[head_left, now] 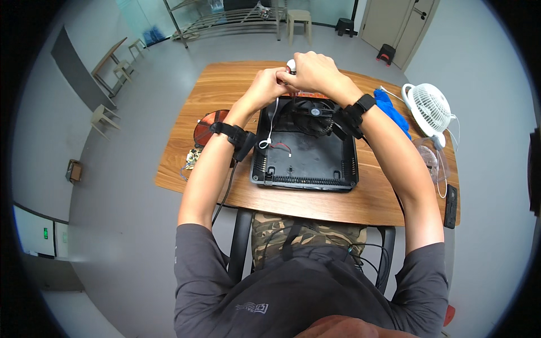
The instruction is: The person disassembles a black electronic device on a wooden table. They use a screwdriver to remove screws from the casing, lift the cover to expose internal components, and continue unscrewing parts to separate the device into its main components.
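My right hand (318, 72) is closed around a tool with a rounded white end (291, 65), above the far edge of a black plastic appliance housing (315, 160). Just left of it, my left hand (264, 89) has its fingers drawn together by the tool's lower part; what they hold is hidden. Inside the housing, a black cooling fan (314, 115) sits at the far side. A white cord (273, 119) runs down from near my left hand to a loop. Beside that loop, a thin red wire (280, 146) ends in a small white connector.
Left of the housing lie a copper-coloured coil (209, 128) and a circuit board (193, 158). A blue cloth (390, 112), a white fan (431, 108), a clear plastic part (429, 158) and a black bar (451, 206) occupy the wooden table's (225, 194) right side.
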Tool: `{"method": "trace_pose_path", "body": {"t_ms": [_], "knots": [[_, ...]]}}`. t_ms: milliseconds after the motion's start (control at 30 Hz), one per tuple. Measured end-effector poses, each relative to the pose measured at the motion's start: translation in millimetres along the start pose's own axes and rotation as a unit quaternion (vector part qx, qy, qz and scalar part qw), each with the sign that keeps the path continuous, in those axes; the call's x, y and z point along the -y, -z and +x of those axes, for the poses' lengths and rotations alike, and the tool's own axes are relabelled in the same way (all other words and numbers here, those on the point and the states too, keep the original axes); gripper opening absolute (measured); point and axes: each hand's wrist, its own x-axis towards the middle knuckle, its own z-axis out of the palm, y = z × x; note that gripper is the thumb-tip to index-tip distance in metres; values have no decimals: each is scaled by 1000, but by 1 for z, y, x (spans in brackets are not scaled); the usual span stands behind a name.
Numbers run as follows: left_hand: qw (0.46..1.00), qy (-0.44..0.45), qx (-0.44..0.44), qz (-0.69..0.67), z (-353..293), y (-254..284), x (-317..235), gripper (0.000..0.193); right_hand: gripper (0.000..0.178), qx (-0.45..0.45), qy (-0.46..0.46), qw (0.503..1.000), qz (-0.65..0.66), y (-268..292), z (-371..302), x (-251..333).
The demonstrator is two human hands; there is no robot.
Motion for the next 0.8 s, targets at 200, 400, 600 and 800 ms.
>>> {"method": "trace_pose_path", "body": {"t_ms": [200,400,600,800], "knots": [[999,-8,-35,27,5,-5,-6,30,65,-38,22,998,-37,-13,10,-11],[999,34,-27,19,11,-16,4,38,59,-17,-22,999,-17,0,5,-1],[998,43,-17,43,12,-26,-11,41,42,-41,-13,998,-34,-14,10,-19],[995,-4,95,-11,7,-7,19,26,45,-21,79,997,17,-9,4,-10]]}}
